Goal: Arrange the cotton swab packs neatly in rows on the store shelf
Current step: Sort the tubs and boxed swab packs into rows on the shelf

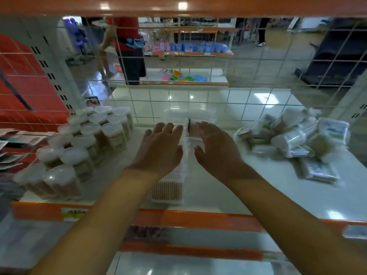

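White shelf (218, 195), wire grid (198, 100) behind; jars (83, 143) left, loose packs (297, 139) right. Clear boxes (167, 190) run near-to-far between left hand (158, 147) and right hand (216, 147), fingers straight, flanking.

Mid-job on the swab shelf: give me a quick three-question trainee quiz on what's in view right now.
1. True or false: the round tubs on the left stand in rows.
2. Which is a loose heap? A) the round tubs B) the bagged packs C) the clear boxes
3. Fill in: the left hand and right hand flank the line of clear ____.

Key: 1 true; 2 B; 3 boxes.
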Available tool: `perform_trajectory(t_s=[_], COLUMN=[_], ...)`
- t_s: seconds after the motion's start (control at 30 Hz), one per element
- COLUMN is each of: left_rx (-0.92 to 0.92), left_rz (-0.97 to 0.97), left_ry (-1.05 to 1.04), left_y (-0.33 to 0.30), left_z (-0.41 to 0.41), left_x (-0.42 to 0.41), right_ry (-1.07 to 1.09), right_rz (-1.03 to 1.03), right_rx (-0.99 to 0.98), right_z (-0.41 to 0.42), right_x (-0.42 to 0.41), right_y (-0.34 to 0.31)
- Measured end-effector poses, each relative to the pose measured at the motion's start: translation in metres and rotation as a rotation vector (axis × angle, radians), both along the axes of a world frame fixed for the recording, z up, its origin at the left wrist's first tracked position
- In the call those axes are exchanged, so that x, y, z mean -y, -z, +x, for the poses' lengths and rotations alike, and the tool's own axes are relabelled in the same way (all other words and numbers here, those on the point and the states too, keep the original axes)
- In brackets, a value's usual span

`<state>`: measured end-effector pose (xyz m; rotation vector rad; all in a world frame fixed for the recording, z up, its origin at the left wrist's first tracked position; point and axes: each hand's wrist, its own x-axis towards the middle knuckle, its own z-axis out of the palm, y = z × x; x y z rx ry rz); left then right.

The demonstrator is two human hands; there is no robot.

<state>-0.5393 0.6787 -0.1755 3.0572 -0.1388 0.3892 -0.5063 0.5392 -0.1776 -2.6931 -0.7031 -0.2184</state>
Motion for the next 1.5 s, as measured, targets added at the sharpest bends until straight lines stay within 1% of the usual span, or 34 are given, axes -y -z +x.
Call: perform_trajectory(t_s=[0.23,0.53,0.6,0.67,0.83,1.0,1.1,1.2,1.27,1.33,1.5], left_rx=[0.017,-0.053,-0.049,-0.045,-0.040,-0.016,0.017,0.013,0.027,0.045,0.034], left_rz=[-0.017,-0.067,-0.074,-0.078,-0.132,-0.161,-0.173,-0.164,-0.130,-0.035,0.371], left_ry=[0.008,0.035,0.056,0.080,0.160,0.259,0.341,0.392,0.444,0.495,0.593], left_y=[0.005,0.025,0.030,0.033,0.041,0.045,0.046,0.043,0.043,0.043,0.045], left_z=[0.005,0.017,0.021,0.026,0.039,0.055,0.069,0.087,0.101,0.117,0.141], left_x=[0.058,0.142,0.162,0.182,0.228,0.265,0.284,0.303,0.313,0.321,0.337], right_ry=[0.014,0.041,0.062,0.090,0.196,0.279,0.331,0.388,0.424,0.451,0.494], right_rz=[-0.033,-0.005,0.009,-0.029,-0.049,0.027,0.107,0.170,0.186,0.198,0.206], right_rx=[-0.055,-0.018,-0.004,-0.008,-0.072,-0.048,-0.037,-0.027,-0.029,-0.029,-0.036], right_z=[0.002,0.010,0.013,0.015,0.020,0.022,0.023,0.026,0.029,0.033,0.036], right_x=[0.061,0.145,0.164,0.184,0.231,0.270,0.289,0.305,0.315,0.324,0.339], right_y=[0.006,0.025,0.029,0.030,0.035,0.043,0.048,0.056,0.061,0.065,0.073])
